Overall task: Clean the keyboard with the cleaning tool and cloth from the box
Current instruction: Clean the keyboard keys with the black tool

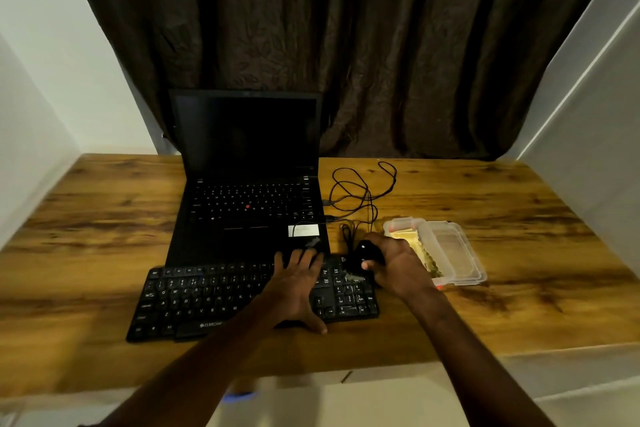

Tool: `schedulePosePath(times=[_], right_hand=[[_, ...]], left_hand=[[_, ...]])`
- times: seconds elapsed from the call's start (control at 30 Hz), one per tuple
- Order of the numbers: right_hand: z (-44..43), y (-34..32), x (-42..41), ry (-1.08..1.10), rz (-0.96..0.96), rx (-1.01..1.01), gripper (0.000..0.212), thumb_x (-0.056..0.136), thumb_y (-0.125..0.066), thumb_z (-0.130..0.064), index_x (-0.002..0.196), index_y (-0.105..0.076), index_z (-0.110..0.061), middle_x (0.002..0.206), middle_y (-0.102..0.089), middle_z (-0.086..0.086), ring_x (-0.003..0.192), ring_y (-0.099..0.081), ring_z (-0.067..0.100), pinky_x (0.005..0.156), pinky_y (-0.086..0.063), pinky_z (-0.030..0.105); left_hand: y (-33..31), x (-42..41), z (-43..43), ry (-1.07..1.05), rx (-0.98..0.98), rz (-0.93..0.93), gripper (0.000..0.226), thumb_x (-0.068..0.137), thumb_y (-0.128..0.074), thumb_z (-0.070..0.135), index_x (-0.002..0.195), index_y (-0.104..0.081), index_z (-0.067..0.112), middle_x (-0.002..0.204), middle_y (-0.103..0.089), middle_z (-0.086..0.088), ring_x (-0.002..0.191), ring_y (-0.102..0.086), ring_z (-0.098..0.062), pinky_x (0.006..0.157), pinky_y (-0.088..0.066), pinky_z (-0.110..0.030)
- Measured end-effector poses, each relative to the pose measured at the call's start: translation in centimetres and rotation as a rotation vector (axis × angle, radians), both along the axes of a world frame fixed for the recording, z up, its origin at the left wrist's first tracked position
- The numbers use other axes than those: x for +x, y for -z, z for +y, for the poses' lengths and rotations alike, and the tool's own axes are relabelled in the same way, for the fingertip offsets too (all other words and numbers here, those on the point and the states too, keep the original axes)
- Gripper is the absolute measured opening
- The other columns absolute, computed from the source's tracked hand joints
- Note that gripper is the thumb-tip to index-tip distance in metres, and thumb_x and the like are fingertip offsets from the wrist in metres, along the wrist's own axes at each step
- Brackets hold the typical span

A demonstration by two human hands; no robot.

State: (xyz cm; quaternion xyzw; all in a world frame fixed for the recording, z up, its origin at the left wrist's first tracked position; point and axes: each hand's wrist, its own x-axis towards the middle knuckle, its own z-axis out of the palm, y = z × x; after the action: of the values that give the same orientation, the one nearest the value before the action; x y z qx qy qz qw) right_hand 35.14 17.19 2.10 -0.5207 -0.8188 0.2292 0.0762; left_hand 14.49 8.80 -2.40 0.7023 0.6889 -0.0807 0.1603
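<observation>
A black external keyboard [194,302] lies on the wooden table in front of an open laptop. My left hand [294,288] rests flat on the keyboard's right half, fingers spread and straight. My right hand [394,267] grips a black mouse-shaped object [367,253] just above the keyboard's right end; I cannot tell if it is a mouse or the cleaning tool. Right of that hand sits a clear plastic box [450,253] with a yellow cloth [405,237] inside.
The black laptop [249,191] stands open, screen dark, behind the keyboard. A tangle of black cable [360,191] lies right of it. The wooden table [104,218] stretches to both sides; white walls flank it and a dark curtain hangs behind.
</observation>
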Motion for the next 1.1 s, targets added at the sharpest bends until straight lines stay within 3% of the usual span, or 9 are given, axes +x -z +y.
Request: schedulePosePath(times=[0.2,0.33,0.6,0.73,0.83,1.0,1.1], right_hand=[[-0.8,0.0,-2.7,-0.15,0.047,-0.044,0.048,0.086,-0.07,-0.029,0.123,-0.048,-0.051,0.117,-0.063,0.001,0.109,-0.06,0.023,0.09,-0.055,0.04],[-0.7,-0.4,-2.1,-0.151,0.135,-0.066,0.046,0.086,-0.072,-0.023,0.12,-0.052,-0.047,0.115,-0.067,0.0,0.108,-0.062,0.021,0.088,-0.057,0.043],[0.7,-0.2,0.6,-0.039,-0.045,0.032,0.056,0.091,-0.067,-0.031,0.141,-0.045,-0.039,0.13,-0.052,0.006,0.12,-0.051,0.025,0.101,-0.045,0.035],[0.1,-0.3,-0.9,-0.092,0.003,0.051,0.052,0.089,-0.066,-0.029,0.132,-0.043,-0.048,0.122,-0.06,0.002,0.111,-0.058,0.024,0.093,-0.053,0.04],[-0.1,-0.8,-1.1,-0.104,0.034,0.104,0.047,0.09,-0.065,-0.022,0.128,-0.048,-0.043,0.116,-0.064,-0.001,0.102,-0.062,0.021,0.086,-0.056,0.04],[0.2,-0.6,0.7,-0.149,-0.05,-0.047,0.049,0.087,-0.069,-0.029,0.129,-0.049,-0.046,0.126,-0.056,0.001,0.115,-0.057,0.023,0.097,-0.052,0.041],[0.4,-0.7,1.5,-0.183,-0.087,-0.119,0.055,0.086,-0.072,-0.028,0.135,-0.051,-0.039,0.132,-0.052,-0.001,0.12,-0.052,0.02,0.103,-0.047,0.041]], left_hand=[[0.1,-0.1,-0.2,0.006,0.031,0.005,0.145,0.054,-0.076,0.078,0.158,0.003,0.015,0.161,-0.005,-0.005,0.148,-0.004,-0.029,0.116,0.001,-0.062],[-0.1,0.0,-0.1,-0.002,0.011,-0.004,0.146,0.054,-0.077,0.078,0.158,0.004,0.016,0.162,-0.003,-0.004,0.149,-0.002,-0.03,0.116,0.002,-0.062],[-0.2,0.1,-0.1,-0.012,-0.018,-0.006,0.145,0.055,-0.077,0.077,0.158,0.006,0.017,0.164,0.003,-0.006,0.15,0.002,-0.032,0.116,0.006,-0.063],[-0.4,0.2,0.0,-0.012,-0.019,0.003,0.146,0.054,-0.077,0.078,0.158,0.005,0.015,0.164,0.003,-0.007,0.15,0.001,-0.032,0.117,0.004,-0.063],[-0.2,0.2,-0.1,-0.002,-0.005,0.009,0.146,0.054,-0.076,0.079,0.158,0.005,0.015,0.164,0.001,-0.007,0.15,0.0,-0.032,0.116,0.002,-0.063],[-0.2,0.1,-0.1,0.002,0.004,0.002,0.146,0.054,-0.077,0.077,0.158,0.003,0.015,0.163,-0.002,-0.006,0.149,-0.002,-0.03,0.115,0.003,-0.063],[-0.2,0.1,-0.2,0.008,0.019,0.003,0.145,0.055,-0.077,0.077,0.158,0.003,0.015,0.163,-0.003,-0.006,0.149,-0.003,-0.03,0.116,0.003,-0.063]])
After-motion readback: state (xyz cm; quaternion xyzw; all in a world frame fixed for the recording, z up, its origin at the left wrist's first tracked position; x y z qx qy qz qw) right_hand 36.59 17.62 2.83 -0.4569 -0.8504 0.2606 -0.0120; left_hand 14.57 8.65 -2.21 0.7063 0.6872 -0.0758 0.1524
